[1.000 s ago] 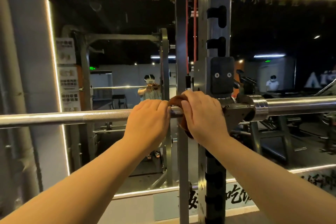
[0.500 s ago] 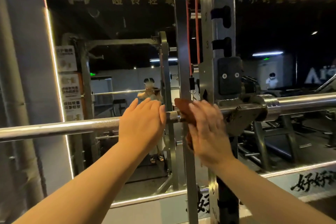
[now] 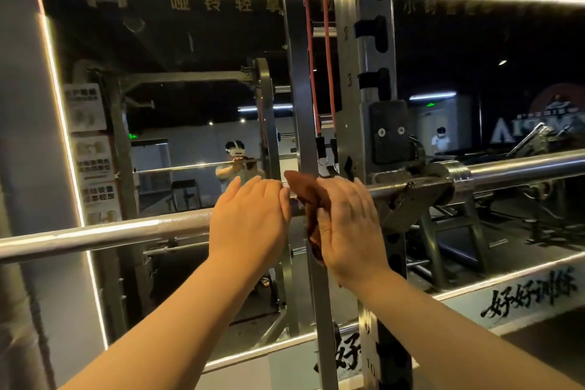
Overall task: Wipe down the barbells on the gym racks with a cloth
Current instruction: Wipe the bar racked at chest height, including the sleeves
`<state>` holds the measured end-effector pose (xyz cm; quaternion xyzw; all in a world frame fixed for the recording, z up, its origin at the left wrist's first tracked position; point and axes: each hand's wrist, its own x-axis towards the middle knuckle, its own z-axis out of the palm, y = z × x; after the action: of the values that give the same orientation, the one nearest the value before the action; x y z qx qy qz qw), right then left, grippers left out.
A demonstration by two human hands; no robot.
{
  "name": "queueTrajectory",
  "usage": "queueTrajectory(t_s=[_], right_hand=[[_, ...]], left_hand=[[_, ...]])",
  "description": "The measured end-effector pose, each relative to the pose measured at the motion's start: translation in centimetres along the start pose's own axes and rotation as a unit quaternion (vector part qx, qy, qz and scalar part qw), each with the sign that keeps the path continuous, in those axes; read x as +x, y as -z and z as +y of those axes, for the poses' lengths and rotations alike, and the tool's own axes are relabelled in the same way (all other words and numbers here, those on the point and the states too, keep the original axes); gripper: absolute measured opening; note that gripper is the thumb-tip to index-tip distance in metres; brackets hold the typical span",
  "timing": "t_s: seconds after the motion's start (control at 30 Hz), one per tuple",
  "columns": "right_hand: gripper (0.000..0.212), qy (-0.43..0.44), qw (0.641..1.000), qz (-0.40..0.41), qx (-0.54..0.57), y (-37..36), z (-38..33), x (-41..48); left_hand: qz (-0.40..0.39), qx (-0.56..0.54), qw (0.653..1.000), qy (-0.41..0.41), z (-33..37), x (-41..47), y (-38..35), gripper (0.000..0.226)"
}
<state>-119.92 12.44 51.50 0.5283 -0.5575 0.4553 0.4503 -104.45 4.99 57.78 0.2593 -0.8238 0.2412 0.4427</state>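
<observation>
Mostly the right hand [image 3: 345, 225] hides the cloth [image 3: 304, 190] on the barbell [image 3: 110, 231].

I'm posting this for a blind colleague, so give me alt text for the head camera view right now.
A person's right hand, fingers straight, covers a brown cloth on a steel barbell resting in a gym rack. The left hand lies open on the bar beside it. A wall mirror behind reflects the gym.
</observation>
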Motion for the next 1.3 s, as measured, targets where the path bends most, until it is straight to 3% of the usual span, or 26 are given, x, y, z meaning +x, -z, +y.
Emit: queueTrajectory(t_s=[0.13, 0.27, 0.37, 0.5, 0.57, 0.63, 0.77, 0.87, 1.03, 1.2, 1.3], right_hand=[[0.041, -0.141, 0.983, 0.061, 0.101, -1.4, -2.7, -0.5], [0.046, -0.063, 0.996, -0.02, 0.066, -2.3, -4.8, -0.3], [0.043, -0.044, 0.998, -0.038, 0.037, -0.9, -2.6, -0.5], [0.04, -0.196, 0.975, 0.039, 0.101, 0.5, -1.0, -0.8], [0.04, -0.221, 0.967, 0.042, 0.116, 0.1, -2.1, -0.4], [0.039, -0.2, 0.973, 0.0, 0.113, -0.3, -3.8, 0.3], [0.041, -0.056, 0.995, -0.076, 0.03, -0.2, -4.3, 0.5], [0.041, -0.081, 0.992, -0.094, 0.034, 1.3, -1.5, 0.6], [0.035, -0.182, 0.98, -0.028, 0.068, 1.5, -1.7, 0.4], [0.036, -0.074, 0.991, -0.095, 0.056, 0.9, -4.0, 1.4], [0.038, -0.046, 0.993, -0.102, 0.027, 1.6, -1.1, 0.8]], left_hand=[[-0.007, 0.0, 1.0, -0.012, -0.3, -0.1, 0.0, 0.047], [-0.035, -0.01, 0.998, -0.046, -1.1, 0.0, 0.4, 0.038], [-0.049, -0.012, 0.997, -0.061, -1.9, -0.5, 0.6, 0.049], [-0.032, -0.01, 0.998, -0.059, -4.1, -1.9, 0.8, 0.046], [-0.017, 0.001, 0.998, -0.059, -4.6, -2.1, 0.9, 0.041], [-0.009, 0.007, 0.999, -0.049, -4.2, -2.0, 1.0, 0.039], [0.023, 0.018, 0.999, -0.042, -3.4, -2.1, 0.7, 0.04], [0.032, 0.015, 0.998, -0.048, -3.6, -1.9, 0.6, 0.043], [0.036, 0.047, 0.998, -0.032, -2.5, -1.2, 0.5, 0.029], [-0.009, 0.049, 0.997, -0.06, -0.3, 0.5, 0.3, 0.015], [0.029, 0.042, 0.997, -0.052, -0.4, 0.6, -0.4, 0.028]])
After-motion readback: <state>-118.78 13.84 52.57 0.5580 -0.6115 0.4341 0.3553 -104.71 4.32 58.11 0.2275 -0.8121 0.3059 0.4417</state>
